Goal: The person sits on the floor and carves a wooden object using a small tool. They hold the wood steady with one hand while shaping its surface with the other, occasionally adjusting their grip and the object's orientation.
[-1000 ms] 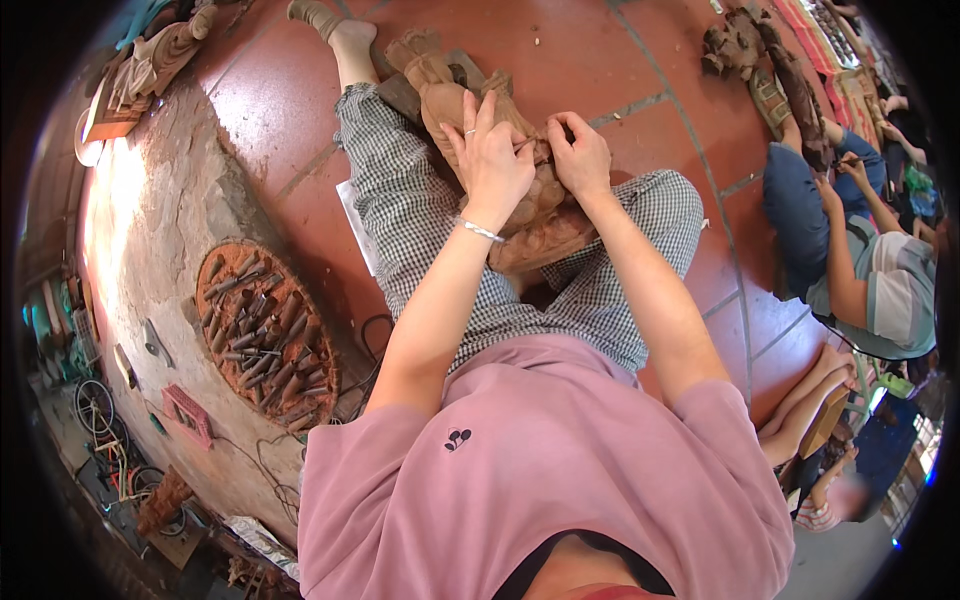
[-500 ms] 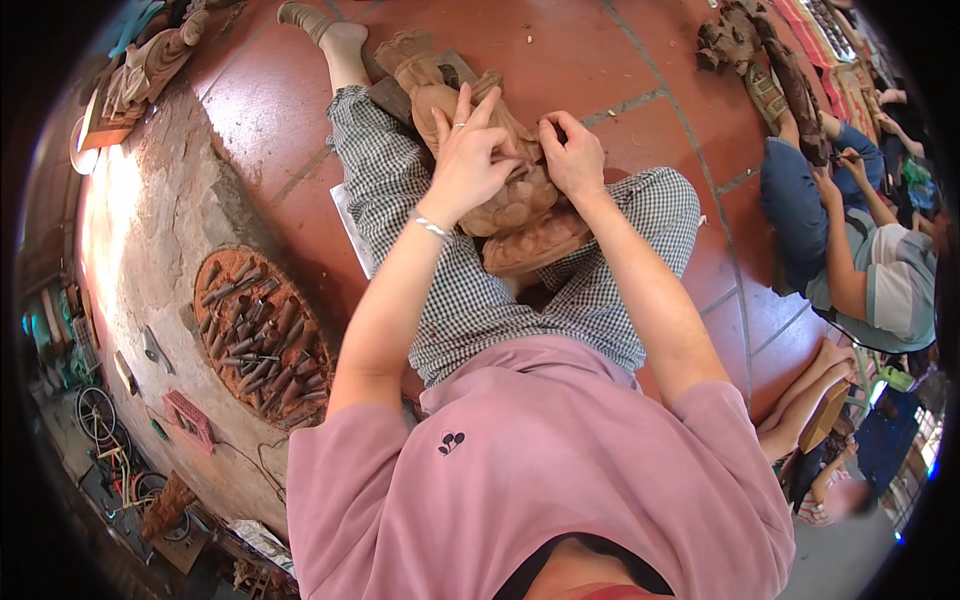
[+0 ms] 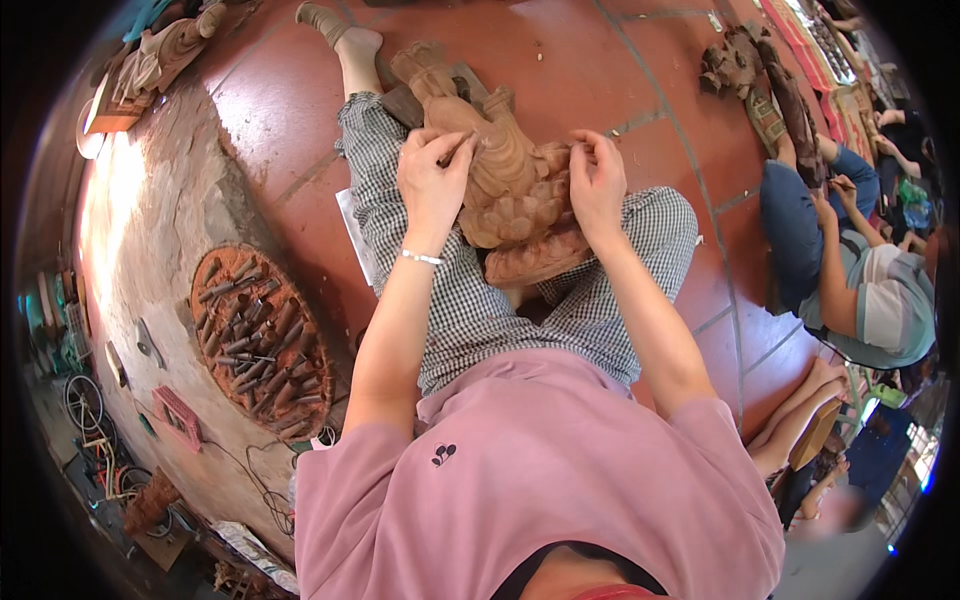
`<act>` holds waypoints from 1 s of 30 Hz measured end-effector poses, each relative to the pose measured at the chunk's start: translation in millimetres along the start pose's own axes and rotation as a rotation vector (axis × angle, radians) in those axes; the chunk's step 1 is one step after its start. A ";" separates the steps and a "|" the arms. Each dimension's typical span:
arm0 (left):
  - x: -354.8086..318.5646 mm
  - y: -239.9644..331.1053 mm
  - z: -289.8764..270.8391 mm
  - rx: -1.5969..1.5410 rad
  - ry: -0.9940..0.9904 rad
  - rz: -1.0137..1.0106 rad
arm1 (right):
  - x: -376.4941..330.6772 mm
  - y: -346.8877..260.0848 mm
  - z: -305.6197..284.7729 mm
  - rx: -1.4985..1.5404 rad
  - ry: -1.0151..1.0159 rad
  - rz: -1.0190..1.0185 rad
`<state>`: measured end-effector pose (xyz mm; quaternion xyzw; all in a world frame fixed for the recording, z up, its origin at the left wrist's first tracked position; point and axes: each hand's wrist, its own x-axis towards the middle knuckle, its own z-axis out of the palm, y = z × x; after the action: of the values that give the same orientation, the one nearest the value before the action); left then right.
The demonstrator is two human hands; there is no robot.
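Between my bent legs lies a brown carved wooden figure point(image 3: 500, 165), with rounded, petal-like carving and a base at its near end. My left hand point(image 3: 430, 180) is at the figure's left side, thumb and fingers pinched together. Something small and dark shows in that pinch, too small to name. At the figure's right edge, beside the petal carving, is my right hand point(image 3: 598, 190), with its fingers bent and closed together. Whatever it may hold is hidden.
On a ledge to the left, a round tray point(image 3: 322, 350) holds several chisel-like tools. A pink perforated block point(image 3: 177, 418) and a cable point(image 3: 262, 480) lie near it. Another carving point(image 3: 150, 75) stands far left. At right sits a person point(image 3: 860, 270) beside a dark carved piece point(image 3: 728, 70).
My left hand has moved left and away from the petal carving, its spread fingers drawing in. My right hand has shifted slightly right and down. The view has tilted a little.
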<state>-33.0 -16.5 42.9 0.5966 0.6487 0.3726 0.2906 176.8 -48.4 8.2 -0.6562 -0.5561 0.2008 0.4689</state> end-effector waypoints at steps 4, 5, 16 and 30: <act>-31.9 16.4 -11.6 -0.089 -0.244 -0.134 | -31.5 -67.3 -31.3 -0.130 -0.230 -0.508; -40.3 20.7 -11.1 -0.095 -0.230 -0.071 | -41.7 -71.0 -33.2 -0.174 -0.282 -0.541; -86.5 9.5 -24.1 -0.563 -0.637 -0.382 | -80.1 -76.0 -54.7 -0.078 -0.404 -0.426; -100.8 -26.3 -1.0 -0.692 -0.465 -0.434 | -89.7 -82.3 -49.2 0.113 -0.477 -0.188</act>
<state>-36.5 -116.7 14.8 0.3827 0.5137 0.3541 0.6813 143.9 -154.9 77.6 -0.5087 -0.6973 0.3359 0.3771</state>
